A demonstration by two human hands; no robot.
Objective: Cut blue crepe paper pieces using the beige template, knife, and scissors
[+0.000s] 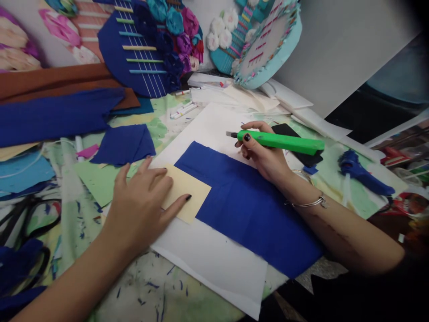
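My right hand (264,154) grips a green utility knife (281,141) above the white sheet, its short blade pointing left. Spread out flat, my left hand (144,197) presses on a pale yellow card (187,201). The card overlaps the left end of a folded dark blue strip of crepe paper (241,201). Underneath both lies a large white sheet (221,259) on the table. Part of the card is hidden by my left fingers.
Decorated guitar shapes (134,49) and paper flowers stand along the back. Blue crepe (56,112) and scissors (40,219) lie left. A black phone (295,129) and blue glue gun (363,174) are at right. White markers (183,110) lie beyond the sheet.
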